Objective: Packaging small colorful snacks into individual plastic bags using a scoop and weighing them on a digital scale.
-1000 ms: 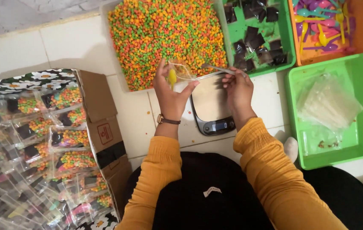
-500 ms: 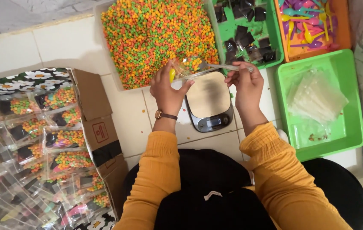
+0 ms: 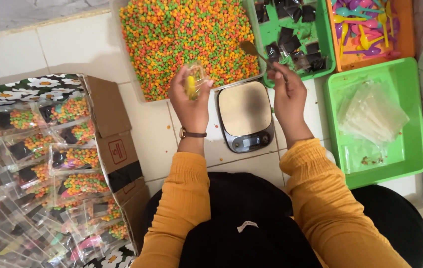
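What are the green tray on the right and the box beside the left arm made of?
The green tray looks like moulded plastic: glossy, uniform colour, rounded rim. The box looks like corrugated cardboard: matt brown, folded flaps. The bags in the tray seem to be thin clear plastic film.

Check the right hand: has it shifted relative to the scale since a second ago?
Yes. The right hand has moved off the kitchen scale to its right edge, spoon raised toward the colourful cereal tray.

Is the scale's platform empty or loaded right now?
Empty. The scale shows a bare beige platform; the left hand holds the small bag beside it, over the cereal tray.
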